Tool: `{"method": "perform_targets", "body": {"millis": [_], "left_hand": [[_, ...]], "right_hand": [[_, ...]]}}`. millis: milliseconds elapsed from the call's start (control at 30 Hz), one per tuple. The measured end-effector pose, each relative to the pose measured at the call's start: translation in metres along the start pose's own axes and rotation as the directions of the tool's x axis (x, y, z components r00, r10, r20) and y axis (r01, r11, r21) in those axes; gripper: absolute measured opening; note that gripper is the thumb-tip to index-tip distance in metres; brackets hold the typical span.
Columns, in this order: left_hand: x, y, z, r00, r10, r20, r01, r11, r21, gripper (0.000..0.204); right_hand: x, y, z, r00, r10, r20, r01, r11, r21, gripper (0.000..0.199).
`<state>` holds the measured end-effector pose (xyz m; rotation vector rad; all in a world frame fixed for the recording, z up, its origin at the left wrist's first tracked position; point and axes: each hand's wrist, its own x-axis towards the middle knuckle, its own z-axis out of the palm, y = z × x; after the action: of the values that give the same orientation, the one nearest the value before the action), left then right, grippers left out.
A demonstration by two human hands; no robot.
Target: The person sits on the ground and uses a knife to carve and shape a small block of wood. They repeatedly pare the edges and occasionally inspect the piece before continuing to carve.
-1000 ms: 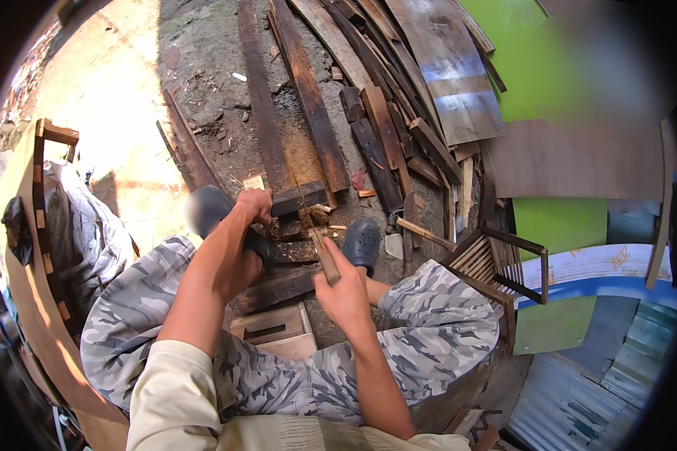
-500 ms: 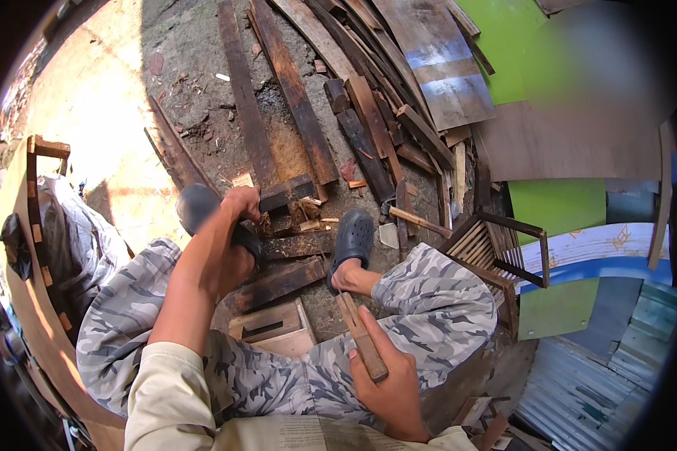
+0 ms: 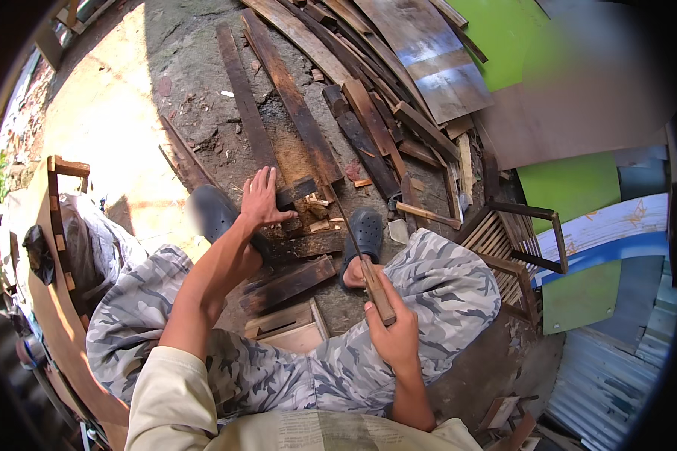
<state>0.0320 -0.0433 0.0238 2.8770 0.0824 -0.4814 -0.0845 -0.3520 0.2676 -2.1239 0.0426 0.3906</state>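
Note:
My left hand (image 3: 259,199) is open, its fingers spread, at the left end of a short dark wooden block (image 3: 295,192). Whether the palm touches the block I cannot tell. In my right hand (image 3: 396,332) is a long knife (image 3: 375,289), gripped by its thick wooden handle. Its narrow dark blade, seen almost edge-on, points forward past my right shoe toward the block's right end. Pale split wood chips (image 3: 316,209) lie just below the block. Nearer to me, another dark wood piece (image 3: 289,286) rests between my feet.
Long dark planks (image 3: 293,98) stretch ahead. Stacked timber (image 3: 384,128) and a slatted wooden frame (image 3: 523,240) stand to the right. Between my legs sits a pale wooden box-like piece (image 3: 289,331). My dark clogs (image 3: 365,233) flank the work spot. A curved wooden panel (image 3: 68,331) is at left.
My left hand has let go of the dark block's left end and spread its fingers. My right hand has moved forward and right, and the knife's blade now shows.

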Motion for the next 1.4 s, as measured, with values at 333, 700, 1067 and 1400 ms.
{"method": "perform_targets", "body": {"millis": [333,700,1067,1400], "left_hand": [[-0.052,0.093,0.073,0.592,0.752,0.291,-0.749,0.646,-0.146,0.059],[-0.024,0.063,0.024,0.986,0.15,0.071,-0.154,0.986,0.059,0.098],[-0.022,0.004,0.008,0.922,0.086,-0.378,-0.139,0.983,-0.116,0.055],[0.025,-0.049,0.026,0.897,-0.196,0.397,0.216,0.976,-0.004,0.035]], "right_hand": [[0.004,0.0,0.006,0.986,0.101,-0.129,-0.061,0.957,0.282,0.052],[0.008,0.003,0.025,0.995,-0.061,-0.082,0.071,0.99,0.121,0.053],[0.01,-0.002,0.032,0.997,-0.065,0.047,0.064,0.998,0.029,0.053],[0.011,-0.01,0.041,0.991,-0.078,0.111,0.078,0.997,-0.003,0.053]]}}
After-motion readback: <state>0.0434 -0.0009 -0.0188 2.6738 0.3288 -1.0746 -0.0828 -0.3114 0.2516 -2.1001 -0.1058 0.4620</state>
